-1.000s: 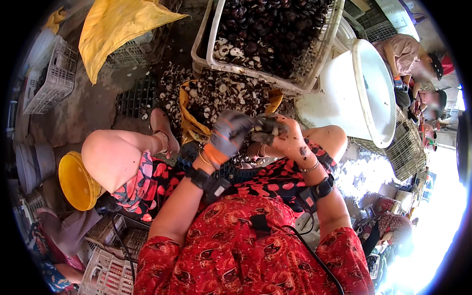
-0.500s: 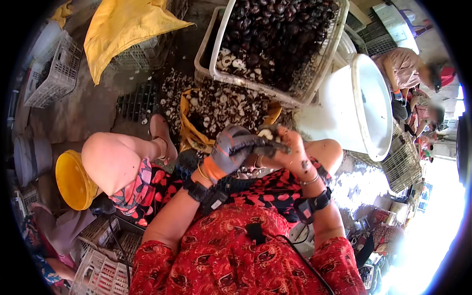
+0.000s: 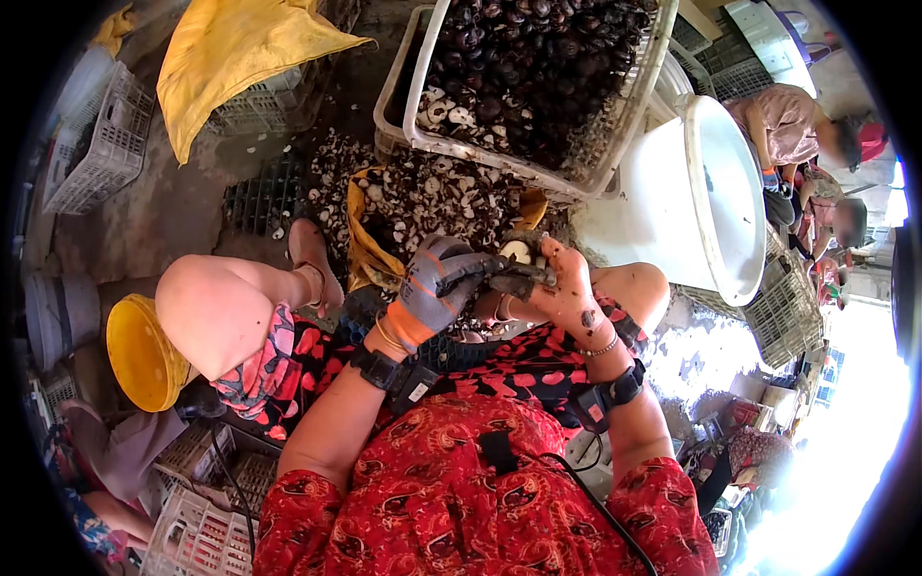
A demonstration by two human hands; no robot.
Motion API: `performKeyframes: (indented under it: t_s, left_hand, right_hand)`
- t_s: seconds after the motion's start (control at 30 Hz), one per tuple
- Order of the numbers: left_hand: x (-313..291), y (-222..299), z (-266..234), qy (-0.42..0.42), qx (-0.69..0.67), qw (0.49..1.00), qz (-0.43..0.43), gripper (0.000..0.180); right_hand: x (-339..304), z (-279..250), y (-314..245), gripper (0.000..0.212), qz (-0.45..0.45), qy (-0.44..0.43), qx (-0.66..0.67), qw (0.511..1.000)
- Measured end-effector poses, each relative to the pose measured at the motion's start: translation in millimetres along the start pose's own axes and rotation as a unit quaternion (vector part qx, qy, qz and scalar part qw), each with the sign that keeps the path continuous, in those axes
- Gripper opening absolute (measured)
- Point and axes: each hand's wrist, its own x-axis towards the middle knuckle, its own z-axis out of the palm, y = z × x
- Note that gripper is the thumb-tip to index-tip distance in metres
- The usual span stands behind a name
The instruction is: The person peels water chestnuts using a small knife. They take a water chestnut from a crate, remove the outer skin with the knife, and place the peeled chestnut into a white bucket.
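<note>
My left hand (image 3: 437, 288), in a grey and orange glove, has its fingers curled closed and meets my right hand over my lap. What it holds, if anything, is hidden. My right hand (image 3: 567, 288), bare and spotted with dark dirt, is closed around a pale, peeled water chestnut (image 3: 516, 252). A dark, narrow piece (image 3: 523, 278) lies between the hands; I cannot tell whether it is a tool or covered fingertips. Just beyond them, white and brown peelings (image 3: 442, 206) fill a yellow sack (image 3: 357, 226) and spread around it.
Dark unpeeled water chestnuts (image 3: 538, 58) heap in a white crate (image 3: 499, 163) ahead. To its right leans a large white tub (image 3: 653, 202). A yellow bucket (image 3: 139, 350) and a grey crate (image 3: 110, 144) stand left. Other people (image 3: 778, 125) sit at far right.
The water chestnut has shifted slightly up in my right fingers, and its round pale face shows more. My left hand has moved slightly left and its fingers are curled in more.
</note>
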Motion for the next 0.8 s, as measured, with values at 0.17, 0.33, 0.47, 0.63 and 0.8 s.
performKeyframes:
  t_s: [0.17, 0.33, 0.47, 0.63, 0.8]
  left_hand:
    - [-3.9, -17.1, 1.1, 0.009, 0.041, 0.998, 0.044, 0.026]
    - [-6.5, -33.0, 5.6, 0.05, 0.047, 0.997, 0.031, 0.025]
    - [-12.4, -58.7, 1.4, 0.196, -0.33, 0.854, -0.352, 0.021]
    - [-5.4, -26.0, 6.4, 0.094, -0.005, 0.989, -0.115, 0.023]
    - [-1.4, -4.0, -2.2, 0.048, 0.1, 0.99, -0.091, 0.025]
  right_hand:
    - [-3.3, 13.4, -17.1, 0.03, 0.059, 0.028, 0.104, 0.992]
    - [0.5, 17.3, 9.7, 0.03, 0.013, 0.067, 0.085, 0.994]
    - [-12.9, 16.0, -20.9, 0.039, 0.047, 0.071, 0.117, 0.989]
    - [-7.0, 0.7, 9.3, 0.036, -0.006, 0.133, -0.013, 0.991]
    - [-2.3, -5.8, 26.6, 0.039, -0.053, 0.157, -0.198, 0.966]
